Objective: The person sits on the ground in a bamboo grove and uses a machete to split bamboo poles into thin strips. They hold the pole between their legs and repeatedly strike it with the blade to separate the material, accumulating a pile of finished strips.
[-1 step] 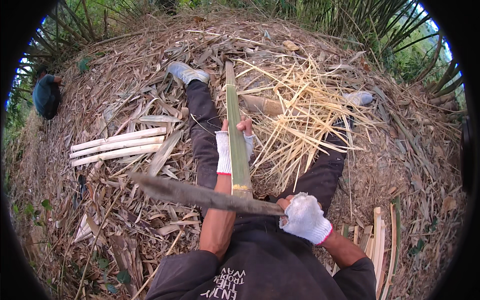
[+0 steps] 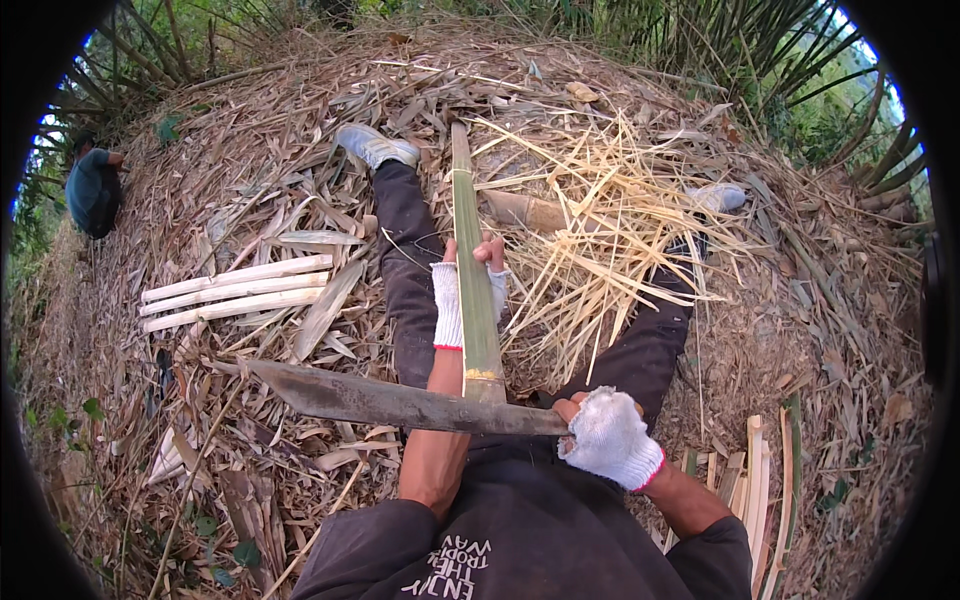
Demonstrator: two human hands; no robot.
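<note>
A long split piece of green bamboo point(image 2: 472, 240) lies between my legs, its far end on the ground and its near end close to my body. Wearing a white fingerless-style glove, my left hand point(image 2: 446, 300) cups the bamboo from beneath, fingers wrapped round both edges. My right hand point(image 2: 608, 436), also gloved in white, is closed on a machete point(image 2: 370, 398). The handle is mostly hidden in that fist. Its long dark blade points left, passing across the bamboo's near end and over my left forearm; I cannot tell whether the edge touches the bamboo.
Thin pale shavings point(image 2: 610, 220) are heaped over my right leg, near a bamboo section point(image 2: 525, 210). Several pale split strips lie left point(image 2: 240, 290) and lower right point(image 2: 757, 480). Dry leaves cover the ground. Another person point(image 2: 93, 188) crouches at far left.
The machete's blade has turned and its tip has dropped slightly toward me, so more of its flat side shows. My left hand and the bamboo have stayed in place.
</note>
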